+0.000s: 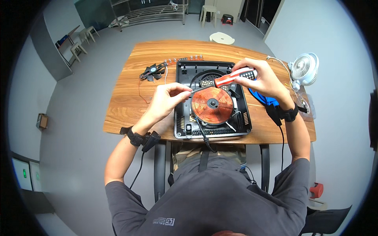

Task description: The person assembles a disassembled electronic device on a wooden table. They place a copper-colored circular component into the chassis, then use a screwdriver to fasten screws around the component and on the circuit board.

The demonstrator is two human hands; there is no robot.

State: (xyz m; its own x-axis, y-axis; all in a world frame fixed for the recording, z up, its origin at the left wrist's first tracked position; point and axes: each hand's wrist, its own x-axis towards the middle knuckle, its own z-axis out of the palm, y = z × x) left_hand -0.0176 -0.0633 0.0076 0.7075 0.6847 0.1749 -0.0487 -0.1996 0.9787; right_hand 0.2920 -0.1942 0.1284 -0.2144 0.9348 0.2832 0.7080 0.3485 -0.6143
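A screwdriver (227, 80) with a red and white handle lies nearly level above an opened black appliance housing (245, 114). Its handle is gripped by my right hand (260, 77), and the shaft points left. At the tip end, my left hand (168, 98) has thumb and forefinger pinched together; whether they hold the tip or a small part there is too small to tell. Below the shaft sits a round copper coil (212, 104) with a dark centre. Behind it, partly covered by the screwdriver, is a round vent grille (208, 80). A black cord (205, 138) leaves the housing's near edge.
Left of the housing lie a black fan (152, 72) with thin wires and a narrow circuit strip (178, 61). Blue cloth (263, 97) rests under my right forearm. A small white desk fan (304, 67) stands at the wooden table's (126, 94) right edge. A stool (222, 38) stands beyond.
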